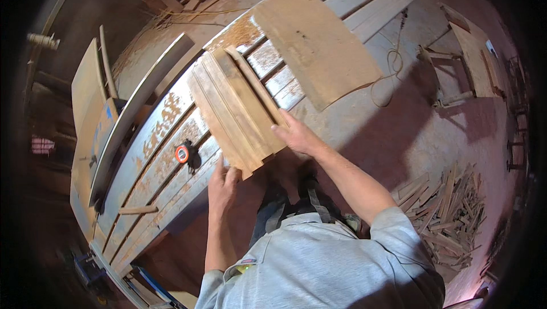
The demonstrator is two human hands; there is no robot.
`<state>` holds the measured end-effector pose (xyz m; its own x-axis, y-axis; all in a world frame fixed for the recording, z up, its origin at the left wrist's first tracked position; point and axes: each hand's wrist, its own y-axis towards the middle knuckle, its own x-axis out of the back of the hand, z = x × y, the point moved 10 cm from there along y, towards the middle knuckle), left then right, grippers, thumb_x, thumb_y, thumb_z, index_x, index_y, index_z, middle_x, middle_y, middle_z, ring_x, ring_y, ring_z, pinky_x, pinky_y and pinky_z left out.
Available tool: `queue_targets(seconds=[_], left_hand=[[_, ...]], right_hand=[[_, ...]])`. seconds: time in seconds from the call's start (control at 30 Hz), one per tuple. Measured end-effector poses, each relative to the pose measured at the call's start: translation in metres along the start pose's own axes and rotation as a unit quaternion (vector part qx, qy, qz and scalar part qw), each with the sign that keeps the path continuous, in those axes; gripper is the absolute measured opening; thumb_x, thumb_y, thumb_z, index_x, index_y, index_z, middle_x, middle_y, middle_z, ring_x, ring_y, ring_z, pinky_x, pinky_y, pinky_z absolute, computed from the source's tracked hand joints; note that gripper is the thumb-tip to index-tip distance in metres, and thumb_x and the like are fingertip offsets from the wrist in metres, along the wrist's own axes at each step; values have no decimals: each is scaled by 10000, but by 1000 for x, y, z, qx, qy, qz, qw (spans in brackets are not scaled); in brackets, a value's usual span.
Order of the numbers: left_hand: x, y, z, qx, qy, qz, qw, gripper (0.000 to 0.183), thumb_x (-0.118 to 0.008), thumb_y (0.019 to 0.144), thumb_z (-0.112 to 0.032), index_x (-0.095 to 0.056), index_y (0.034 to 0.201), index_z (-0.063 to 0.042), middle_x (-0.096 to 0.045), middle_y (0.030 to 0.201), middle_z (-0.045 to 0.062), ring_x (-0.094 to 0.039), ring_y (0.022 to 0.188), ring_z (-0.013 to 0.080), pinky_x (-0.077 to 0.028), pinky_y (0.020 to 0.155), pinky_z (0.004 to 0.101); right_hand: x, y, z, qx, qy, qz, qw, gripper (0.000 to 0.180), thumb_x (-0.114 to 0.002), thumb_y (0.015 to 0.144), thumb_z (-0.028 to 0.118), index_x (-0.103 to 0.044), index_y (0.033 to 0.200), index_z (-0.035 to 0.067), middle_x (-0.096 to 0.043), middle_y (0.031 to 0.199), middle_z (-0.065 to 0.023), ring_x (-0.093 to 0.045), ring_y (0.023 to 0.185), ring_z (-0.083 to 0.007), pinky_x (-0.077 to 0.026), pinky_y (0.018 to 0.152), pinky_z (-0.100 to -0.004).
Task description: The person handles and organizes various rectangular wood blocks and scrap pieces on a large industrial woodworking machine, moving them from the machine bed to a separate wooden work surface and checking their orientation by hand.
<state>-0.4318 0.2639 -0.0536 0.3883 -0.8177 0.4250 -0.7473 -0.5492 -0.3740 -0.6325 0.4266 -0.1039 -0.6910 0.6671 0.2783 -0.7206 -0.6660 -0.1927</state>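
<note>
Several narrow wooden boards [233,110] lie side by side across the slatted workbench [171,138], their near ends uneven. At the near left corner of these boards, my left hand [223,185] touches the edge with thumb and fingers. My right hand [295,134] grips the near end of the rightmost wooden strip [255,84], its thumb on top. A dark gap separates part of that strip from the board beside it. Left of the boards, a round orange and black tape measure [182,154] rests on the bench.
A brown sheet [316,48] covers the bench's right part. A small wood piece [138,210] lies near its left end. Beyond the bench leans a long curved board [136,112]. Scrap wood [448,219] is heaped on the floor at right, below a wooden stand [474,61].
</note>
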Motion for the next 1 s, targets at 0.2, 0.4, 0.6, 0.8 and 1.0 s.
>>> queue_targets(seconds=[0.2,0.4,0.6,0.8,1.0], left_hand=[[-12,28,47,33,-174,-65,982,391,-435,1067,-338,-554,1247,-11,-573,1152,117,-516,1068,237,-454,912,374],[-19,34,57,-193,2,-6,981,622,-593,985,-312,-407,1482,13,-478,1456,186,-502,1286,263,-465,1032,432],[-55,47,-2,-148,-84,-25,985,553,-603,977,-267,-452,1426,17,-515,1391,181,-531,1238,257,-476,1007,429],[-81,59,-42,-107,-157,6,982,496,-578,986,-276,-483,1376,15,-549,1316,161,-559,1174,246,-487,976,417],[-119,48,-83,-100,-195,-8,976,447,-553,994,-284,-515,1326,12,-584,1241,141,-587,1109,235,-498,944,405]], right_hand=[[-14,22,-14,-75,173,55,981,878,-662,958,491,-321,1529,-82,-349,1584,-272,-375,1457,-292,-300,1196,-360],[-23,29,-27,-46,104,18,993,1065,-595,927,657,-218,1535,-131,-312,1573,-336,-342,1473,-378,-295,1207,-372],[-22,-21,-23,-36,102,60,992,1045,-620,917,628,-215,1548,-100,-379,1531,-341,-399,1437,-364,-342,1177,-380],[-13,-8,-21,-58,118,73,989,893,-602,946,615,-338,1491,-42,-491,1426,-318,-508,1324,-368,-424,1092,-417],[-18,-4,-18,-8,198,82,977,1171,-750,845,591,-143,1560,-109,-381,1530,-334,-448,1388,-316,-379,1146,-357]])
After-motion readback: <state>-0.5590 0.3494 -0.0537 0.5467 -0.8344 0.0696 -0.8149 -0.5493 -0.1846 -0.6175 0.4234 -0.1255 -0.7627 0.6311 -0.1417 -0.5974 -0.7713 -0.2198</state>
